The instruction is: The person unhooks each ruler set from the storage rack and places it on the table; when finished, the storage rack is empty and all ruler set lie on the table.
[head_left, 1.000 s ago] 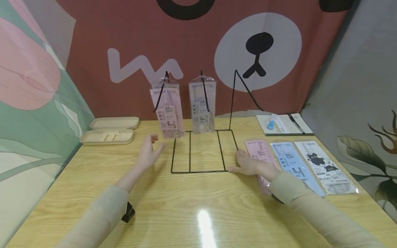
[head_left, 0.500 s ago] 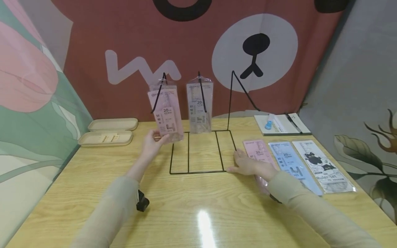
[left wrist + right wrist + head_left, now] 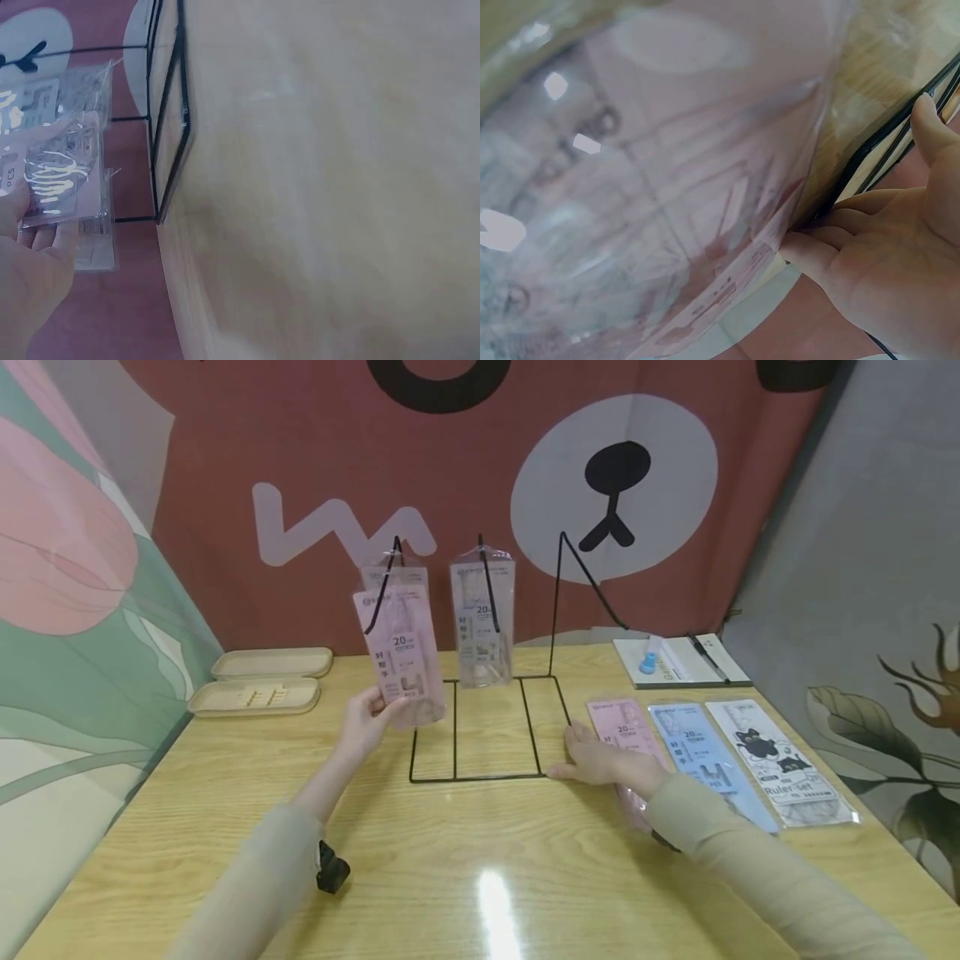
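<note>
My left hand (image 3: 364, 727) pinches the lower left edge of a pink ruler-set packet (image 3: 411, 652), thumb in front. The packet tilts slightly, and the left hook of a black wire rack (image 3: 495, 777) crosses over its upper part. Behind it, mostly hidden, hangs a greyish packet (image 3: 375, 579). In the left wrist view the held packet (image 3: 64, 169) shows glossy clear plastic. My right hand (image 3: 600, 756) holds the rack's front right corner; in the right wrist view its thumb touches one black bar and its fingers lie at another.
Another packet (image 3: 468, 589) hangs on the middle hook; the right hook (image 3: 585, 564) is bare. Right of the rack lie a pink packet (image 3: 626, 727), a blue packet (image 3: 697, 752) and a white packet (image 3: 780, 760). A notebook (image 3: 690, 672) and a beige case (image 3: 217, 696) stand behind.
My left hand has reached right to the front pink packet and taken hold of its lower edge. The packet has then come lower and nearer. My right hand stays at the rack corner.
</note>
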`<action>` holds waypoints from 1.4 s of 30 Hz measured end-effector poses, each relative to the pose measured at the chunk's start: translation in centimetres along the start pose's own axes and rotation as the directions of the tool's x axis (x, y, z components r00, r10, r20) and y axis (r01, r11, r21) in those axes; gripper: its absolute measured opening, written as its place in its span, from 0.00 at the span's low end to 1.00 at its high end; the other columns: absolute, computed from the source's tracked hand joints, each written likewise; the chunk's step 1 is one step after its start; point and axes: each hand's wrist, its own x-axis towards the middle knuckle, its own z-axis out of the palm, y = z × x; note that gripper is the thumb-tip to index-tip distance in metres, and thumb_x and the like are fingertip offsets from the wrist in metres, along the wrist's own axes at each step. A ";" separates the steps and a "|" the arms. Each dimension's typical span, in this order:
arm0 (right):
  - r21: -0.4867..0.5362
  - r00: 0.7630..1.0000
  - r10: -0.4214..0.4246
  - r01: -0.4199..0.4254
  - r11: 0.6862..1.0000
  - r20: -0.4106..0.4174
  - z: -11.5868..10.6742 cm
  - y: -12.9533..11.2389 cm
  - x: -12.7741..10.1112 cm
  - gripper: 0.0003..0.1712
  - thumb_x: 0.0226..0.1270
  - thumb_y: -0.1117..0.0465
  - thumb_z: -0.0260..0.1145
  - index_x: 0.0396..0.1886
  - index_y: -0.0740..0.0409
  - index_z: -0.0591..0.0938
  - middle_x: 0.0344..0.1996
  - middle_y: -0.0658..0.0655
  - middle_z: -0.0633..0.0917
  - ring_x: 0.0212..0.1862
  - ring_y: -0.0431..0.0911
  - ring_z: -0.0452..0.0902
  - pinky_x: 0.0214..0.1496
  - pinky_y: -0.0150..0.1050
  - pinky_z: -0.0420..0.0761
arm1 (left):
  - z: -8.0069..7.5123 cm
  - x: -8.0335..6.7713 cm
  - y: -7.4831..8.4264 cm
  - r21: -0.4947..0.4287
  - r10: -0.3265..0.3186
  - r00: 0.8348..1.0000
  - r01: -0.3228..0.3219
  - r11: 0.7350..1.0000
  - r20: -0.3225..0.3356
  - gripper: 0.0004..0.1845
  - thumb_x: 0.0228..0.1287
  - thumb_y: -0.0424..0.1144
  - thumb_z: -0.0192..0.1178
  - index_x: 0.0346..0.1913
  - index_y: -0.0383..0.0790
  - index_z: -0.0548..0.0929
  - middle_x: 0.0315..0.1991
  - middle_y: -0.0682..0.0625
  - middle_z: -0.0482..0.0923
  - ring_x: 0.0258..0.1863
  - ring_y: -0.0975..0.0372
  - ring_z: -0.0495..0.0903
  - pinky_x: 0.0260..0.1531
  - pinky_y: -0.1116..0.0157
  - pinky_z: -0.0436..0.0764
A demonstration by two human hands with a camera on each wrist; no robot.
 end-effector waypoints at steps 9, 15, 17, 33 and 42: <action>-0.014 1.000 0.005 -0.005 1.000 0.012 -0.2 -0.3 0.0 0.53 0.69 0.40 0.52 0.69 0.79 0.43 0.71 0.76 0.38 0.73 0.67 0.32 0.75 0.57 0.40 | -1.4 -4.2 -0.1 -0.075 0.142 0.989 -0.138 0.988 0.049 0.15 0.61 0.26 0.59 0.51 0.24 0.77 0.45 0.31 0.80 0.38 0.77 0.82 0.38 0.76 0.81; -0.004 1.000 -0.018 0.018 1.000 0.019 -0.1 -0.2 0.0 0.54 0.69 0.40 0.52 0.69 0.80 0.42 0.71 0.77 0.38 0.73 0.67 0.31 0.75 0.57 0.39 | -2.8 -7.1 0.4 -0.020 0.207 0.978 -0.207 0.978 -0.013 0.14 0.58 0.22 0.59 0.49 0.24 0.78 0.46 0.32 0.81 0.39 0.80 0.80 0.41 0.76 0.81; -0.001 1.000 -0.017 0.017 1.000 0.022 -0.1 -0.3 -0.1 0.55 0.69 0.39 0.52 0.69 0.80 0.42 0.71 0.76 0.37 0.73 0.66 0.31 0.75 0.56 0.39 | -3.4 -7.9 0.7 -0.020 0.220 0.975 -0.220 0.975 -0.021 0.15 0.58 0.21 0.59 0.49 0.24 0.78 0.46 0.41 0.83 0.40 0.79 0.80 0.41 0.75 0.81; -0.012 1.000 -0.003 0.003 1.000 0.019 0.1 -0.2 0.1 0.53 0.69 0.39 0.52 0.69 0.80 0.43 0.71 0.76 0.38 0.73 0.67 0.32 0.75 0.57 0.40 | -10.8 -9.5 -1.9 0.063 -0.176 0.981 0.171 0.983 0.088 0.24 0.67 0.39 0.56 0.56 0.20 0.71 0.43 0.45 0.85 0.34 0.71 0.85 0.36 0.69 0.84; -0.015 1.000 0.003 -0.003 1.000 0.013 0.0 -0.1 0.2 0.54 0.69 0.39 0.51 0.70 0.79 0.43 0.71 0.76 0.38 0.73 0.66 0.32 0.75 0.57 0.40 | -10.1 -8.5 -2.2 0.209 -0.452 0.840 0.405 0.890 0.301 0.24 0.66 0.39 0.57 0.54 0.19 0.73 0.34 0.46 0.85 0.31 0.63 0.83 0.34 0.65 0.85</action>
